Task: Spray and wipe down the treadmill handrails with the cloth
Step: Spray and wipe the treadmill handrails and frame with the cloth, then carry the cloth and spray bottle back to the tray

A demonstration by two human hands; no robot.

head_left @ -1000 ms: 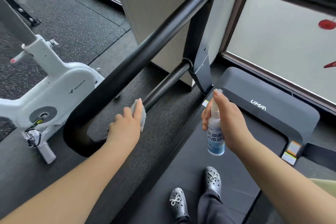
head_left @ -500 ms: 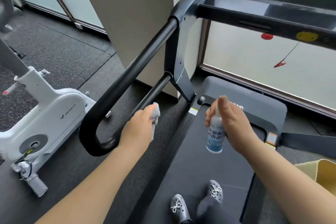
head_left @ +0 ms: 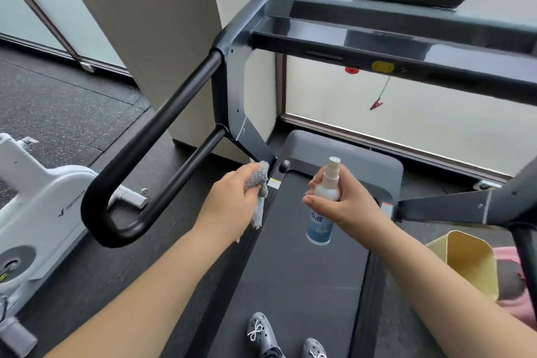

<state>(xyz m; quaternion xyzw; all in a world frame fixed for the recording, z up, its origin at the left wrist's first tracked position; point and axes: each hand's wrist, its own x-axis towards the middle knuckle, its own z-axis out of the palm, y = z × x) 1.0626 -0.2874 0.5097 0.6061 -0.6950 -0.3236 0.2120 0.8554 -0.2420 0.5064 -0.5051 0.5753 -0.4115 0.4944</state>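
Observation:
The black looped left handrail (head_left: 162,125) of the treadmill runs from the grey upright down to a U-bend at the lower left. My left hand (head_left: 232,203) is closed around a bunched grey cloth (head_left: 258,180), held over the belt's left edge, to the right of the rail and not touching it. My right hand (head_left: 343,203) grips a white spray bottle (head_left: 322,212) with a blue label, upright above the belt (head_left: 296,285), nozzle uncovered. Part of the right handrail (head_left: 526,250) shows at the right edge.
A white exercise bike (head_left: 37,206) stands left of the rail. The console crossbar (head_left: 406,46) with a yellow button and a red safety clip spans the top. A yellow bin (head_left: 470,261) sits at the right. My grey shoes (head_left: 261,334) stand on the belt.
My left hand has come off the lower rail and moved right with the cloth. The view has tilted up toward the console. My right index finger has lifted off the nozzle.

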